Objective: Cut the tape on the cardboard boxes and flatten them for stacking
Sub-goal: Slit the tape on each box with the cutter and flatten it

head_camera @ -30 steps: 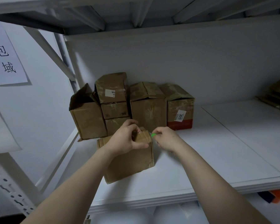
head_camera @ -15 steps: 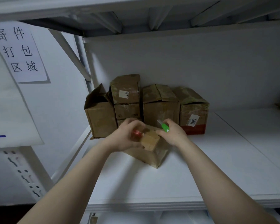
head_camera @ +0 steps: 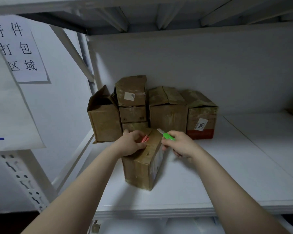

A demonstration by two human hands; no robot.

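shelf (head_camera: 243,174): carrying everything at working height.
back boxes (head_camera: 167,114): waiting against the wall.
front box (head_camera: 140,169): standing apart in front, handy for cutting.
left hand (head_camera: 132,144): fingers curling over the box top, bracing it; something red (head_camera: 145,139) showing beneath.
right hand (head_camera: 183,144): fingers wrapping the green knife (head_camera: 167,136), just beside the box's upper right edge.
green knife: blade pointing toward the top seam, probably lining up on tape.
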